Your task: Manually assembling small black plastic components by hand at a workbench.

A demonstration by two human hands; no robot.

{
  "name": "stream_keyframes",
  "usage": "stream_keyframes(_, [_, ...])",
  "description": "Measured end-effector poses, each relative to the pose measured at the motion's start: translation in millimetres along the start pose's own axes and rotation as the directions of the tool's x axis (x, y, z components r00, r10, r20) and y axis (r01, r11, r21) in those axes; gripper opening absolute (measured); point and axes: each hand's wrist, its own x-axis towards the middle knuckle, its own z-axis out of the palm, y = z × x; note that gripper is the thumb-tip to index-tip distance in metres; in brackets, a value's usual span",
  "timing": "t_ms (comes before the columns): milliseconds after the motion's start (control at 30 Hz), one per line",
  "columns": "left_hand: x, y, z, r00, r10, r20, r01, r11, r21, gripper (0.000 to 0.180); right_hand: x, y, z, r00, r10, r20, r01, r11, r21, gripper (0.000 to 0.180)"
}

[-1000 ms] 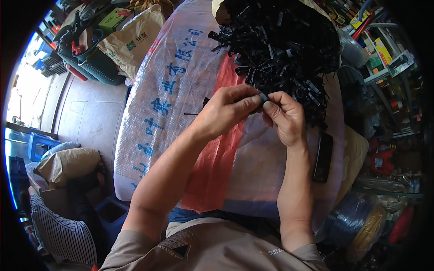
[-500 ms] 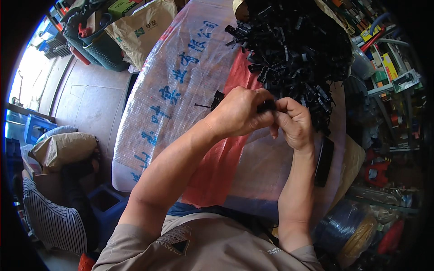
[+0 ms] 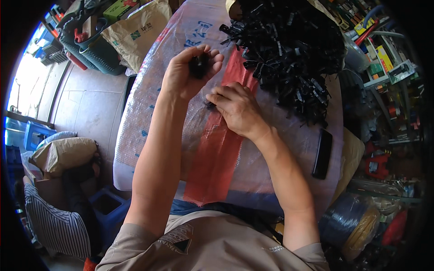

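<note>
My left hand [image 3: 175, 74] is raised over the woven sack, palm turned up. Its fingers curl around a dark clump of small black plastic pieces [image 3: 199, 66]. Lower and to the right, my right hand [image 3: 239, 110] reaches across the red stripe, its fingertips pinched together at the sack's surface. A small black piece [image 3: 209, 105] shows at those fingertips, partly hidden and blurred. Beyond both hands lies a large heap of black plastic strip-like pieces [image 3: 289, 54]. The whitish woven sack [image 3: 266, 176], with blue lettering and a red stripe, spreads beneath everything.
A black phone-like slab [image 3: 322, 154] lies on the sack's right side. Crowded shelves [image 3: 384, 67] and a wrapped spool [image 3: 348, 223] stand at right. On the left are a paper bag [image 3: 138, 34], a teal basket [image 3: 101, 52], a blue stool [image 3: 108, 203] and a striped cloth [image 3: 56, 219].
My hands were together near the heap and have parted. The left rose up and left with the black clump; the right crossed leftward to the loose black piece on the sack.
</note>
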Motion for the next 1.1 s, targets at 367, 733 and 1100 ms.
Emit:
stream_keyframes(367, [-31,-30,54,0.97,-0.205,0.129,-0.059,0.315,0.947,0.038,-47,10,-61,0.756,0.643,-0.118,-0.289,0.491,0.822,0.015])
stream_keyframes(733, [-36,-80,50,0.893,0.047,0.449,-0.451,0.065,0.89,0.015,-55,11,-48,0.663,0.723,-0.194,-0.149,0.382,0.912,0.02])
stream_keyframes(1100, [-39,-88,52,0.933,0.03,0.358,-0.359,0.099,0.928,0.012,-63,18,-45,0.695,0.715,-0.077,-0.248,0.339,0.908,0.013])
